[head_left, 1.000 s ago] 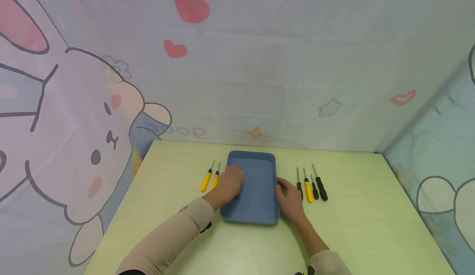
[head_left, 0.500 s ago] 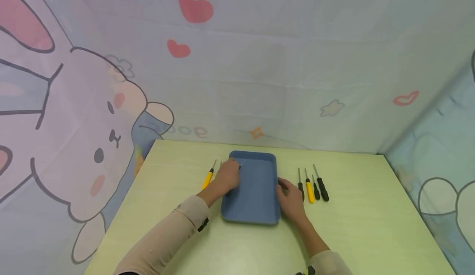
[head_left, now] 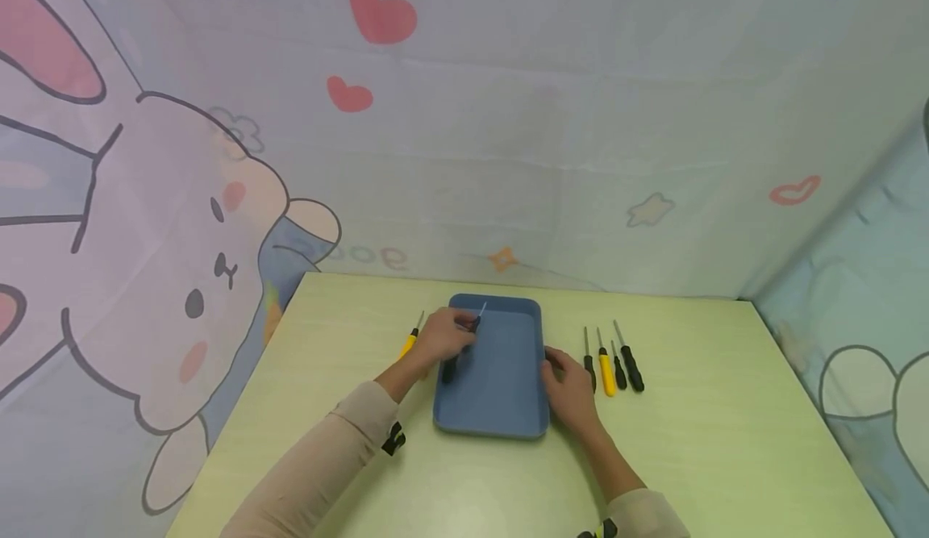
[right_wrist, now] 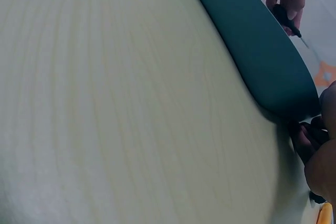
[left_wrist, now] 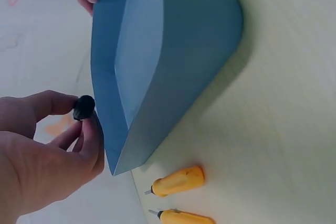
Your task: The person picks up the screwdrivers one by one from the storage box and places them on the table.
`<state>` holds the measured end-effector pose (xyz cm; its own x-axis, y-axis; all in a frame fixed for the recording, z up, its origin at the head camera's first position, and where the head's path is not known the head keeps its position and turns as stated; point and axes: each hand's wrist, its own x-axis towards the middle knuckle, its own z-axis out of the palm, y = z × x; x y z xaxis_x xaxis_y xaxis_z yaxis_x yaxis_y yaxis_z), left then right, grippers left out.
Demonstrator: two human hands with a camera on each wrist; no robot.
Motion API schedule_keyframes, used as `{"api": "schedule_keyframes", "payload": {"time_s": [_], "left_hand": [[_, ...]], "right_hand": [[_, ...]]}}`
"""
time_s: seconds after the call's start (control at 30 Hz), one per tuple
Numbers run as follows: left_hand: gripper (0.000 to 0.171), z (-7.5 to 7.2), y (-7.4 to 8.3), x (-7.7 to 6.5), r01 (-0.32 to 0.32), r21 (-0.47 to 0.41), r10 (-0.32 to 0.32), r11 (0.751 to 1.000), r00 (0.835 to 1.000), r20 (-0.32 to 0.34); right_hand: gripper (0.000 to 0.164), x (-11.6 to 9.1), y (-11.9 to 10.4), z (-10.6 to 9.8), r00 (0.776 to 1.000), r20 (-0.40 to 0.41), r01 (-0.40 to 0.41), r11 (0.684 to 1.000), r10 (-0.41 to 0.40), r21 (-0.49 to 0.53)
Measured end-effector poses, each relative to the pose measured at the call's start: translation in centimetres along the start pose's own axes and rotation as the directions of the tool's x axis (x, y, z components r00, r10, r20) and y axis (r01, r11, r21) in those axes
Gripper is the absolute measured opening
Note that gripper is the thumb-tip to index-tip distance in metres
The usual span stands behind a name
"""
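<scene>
My left hand (head_left: 441,336) pinches a black-handled screwdriver (head_left: 475,324) between thumb and fingers, over the left side of a blue tray (head_left: 497,385). The thin metal shaft points away from me, and the handle's butt shows below the fingers. In the left wrist view, the round end of the screwdriver handle (left_wrist: 84,107) faces the camera beside the tray wall. My right hand (head_left: 569,389) touches the outside of the tray's right rim, its fingers loosely bent. In the right wrist view, those fingers lie partly out of frame near the tray's corner.
Left of the tray lie two yellow screwdrivers (left_wrist: 178,182), largely covered by my left arm in the head view. A row of several screwdrivers, including a yellow one (head_left: 606,373) and a black one (head_left: 631,369), lies right of my right hand. A printed cloth wall (head_left: 566,159) borders the table.
My left hand has shifted slightly left and turned, bringing into view the screwdriver hidden a second ago. The right hand and tray stay nearly still.
</scene>
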<state>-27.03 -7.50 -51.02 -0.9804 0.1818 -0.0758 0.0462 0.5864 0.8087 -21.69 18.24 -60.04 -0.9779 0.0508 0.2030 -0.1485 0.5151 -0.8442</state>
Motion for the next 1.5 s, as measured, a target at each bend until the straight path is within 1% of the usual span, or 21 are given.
{"api": "schedule_keyframes", "payload": {"time_s": [0.13,0.2,0.53,0.77,0.97,1.13,1.3,1.4,1.5], "left_hand": [[0.042,-0.1,-0.1,0.0,0.001,-0.118,0.000,0.993,1.000,0.001],[0.043,-0.2,-0.2,-0.1,-0.002,-0.163,0.003,0.987,1.000,0.008],[0.049,-0.3,-0.9,-0.2,-0.054,-0.276,0.069,0.960,0.997,0.046],[0.051,-0.8,-1.5,-0.4,-0.064,-0.368,0.099,0.927,0.992,0.079],[0.053,-1.7,-2.1,-0.6,-0.072,-0.410,0.119,0.909,0.989,0.091],[0.053,-2.5,-2.7,-0.5,-0.070,-0.413,0.116,0.908,0.989,0.089],[0.054,-3.0,-3.0,-0.5,-0.072,-0.443,0.120,0.894,0.990,0.081],[0.054,-3.2,-3.6,-0.6,-0.067,-0.461,0.114,0.885,0.990,0.077],[0.052,-3.5,-4.2,-0.7,-0.062,-0.451,0.102,0.890,0.993,0.065]], "right_hand": [[0.036,0.1,0.1,0.0,1.000,-0.003,0.008,1.000,-0.008,-0.004],[0.036,0.1,0.2,0.1,1.000,-0.005,0.013,1.000,-0.013,-0.003],[0.036,0.1,0.2,-0.1,1.000,-0.001,0.001,1.000,-0.001,0.001],[0.036,0.1,0.3,0.0,1.000,-0.006,0.003,1.000,-0.003,0.003],[0.035,0.1,0.4,0.2,0.999,-0.021,0.026,1.000,-0.026,-0.001],[0.035,0.1,0.4,0.1,0.999,-0.030,0.043,0.999,-0.044,-0.005],[0.035,0.2,0.3,-0.1,0.999,-0.020,0.032,0.999,-0.032,0.002],[0.035,0.2,0.3,-0.1,1.000,-0.008,0.025,1.000,-0.025,0.006],[0.035,0.1,0.3,-0.1,1.000,-0.002,0.020,1.000,-0.020,0.010]]}}
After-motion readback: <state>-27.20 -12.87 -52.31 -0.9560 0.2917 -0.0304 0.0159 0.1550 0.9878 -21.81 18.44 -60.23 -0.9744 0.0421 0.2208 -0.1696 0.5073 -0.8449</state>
